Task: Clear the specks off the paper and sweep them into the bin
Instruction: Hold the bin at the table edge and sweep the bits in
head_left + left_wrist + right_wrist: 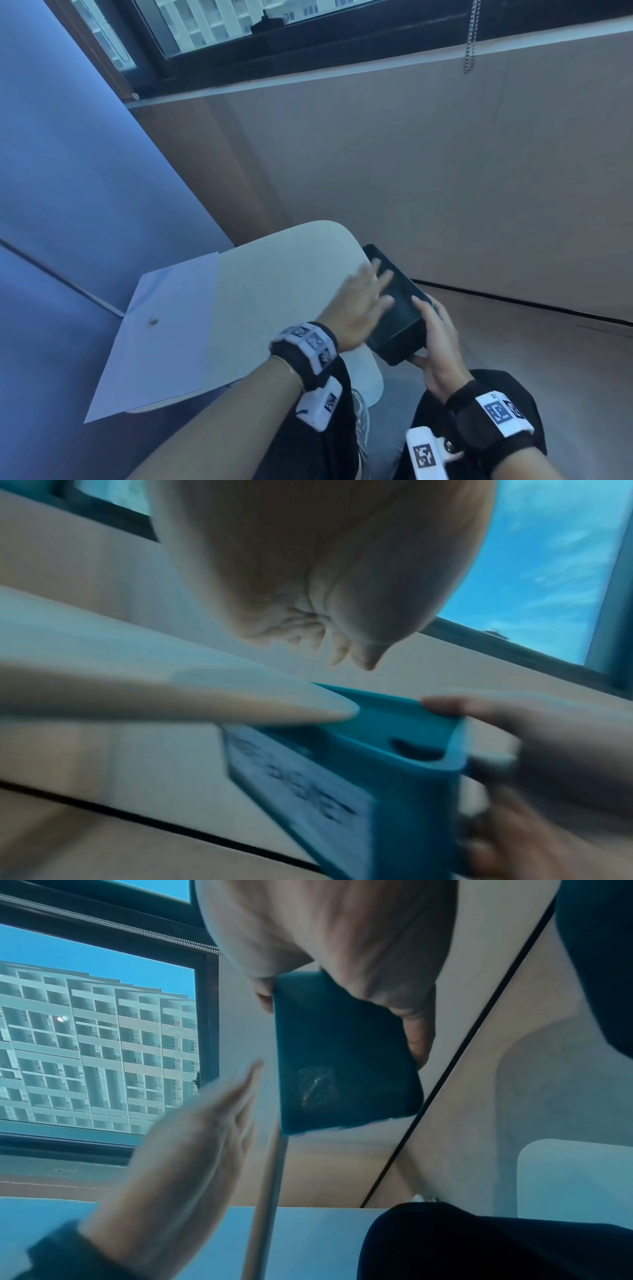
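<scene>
The bin, a small dark rectangular container that reads blue in the wrist views, is held just off the right edge of the small table, its open top tilted toward the tabletop. It is gripped at its near end by the right hand: thumb laid over the rim, fingers wrapped under the base. In the right wrist view the bin is seen from below, clamped between thumb and curled fingers.

The left hand is spread flat, fingers straight and blurred, placed over the table edge with fingertips reaching above the bin's opening; nothing is held by it. In the left wrist view the palm is seen above the table edge, with the bin's rim just beside that edge and a white label on its side wall.

The paper lies on the left part of the table, overhanging its near corner, well apart from both hands and the bin. One small brownish speck is seen on the sheet, left of its middle.
</scene>
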